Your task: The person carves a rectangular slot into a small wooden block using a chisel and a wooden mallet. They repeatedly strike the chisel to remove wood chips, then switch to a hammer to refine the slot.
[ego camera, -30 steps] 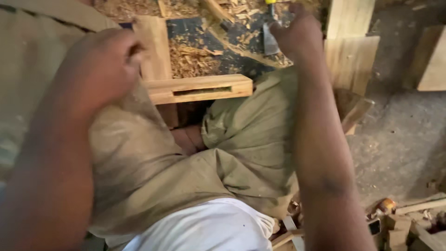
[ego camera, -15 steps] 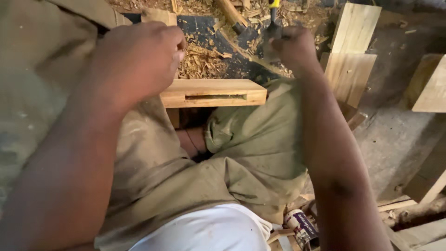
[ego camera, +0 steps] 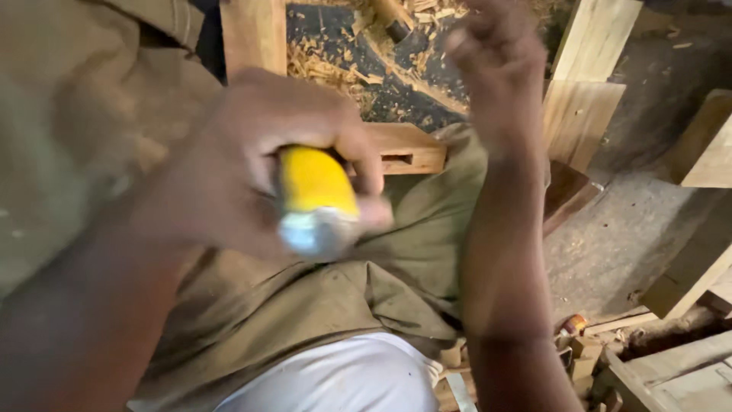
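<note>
The person wears loose olive-khaki trousers of creased, dusty cloth [ego camera: 320, 305] and a plain white shirt [ego camera: 343, 381] that shows at the lower edge. The left hand [ego camera: 282, 152] and right hand [ego camera: 499, 61] are bare, as are both forearms, with no sleeves, gloves or rings to be seen.

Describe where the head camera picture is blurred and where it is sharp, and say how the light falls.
In the head view, the left hand and its yellow handle are smeared by motion blur, close to the lens; the right hand is blurred too. The slotted wood block and wood shavings look sharper. Light is soft and dim, without glare.
</note>
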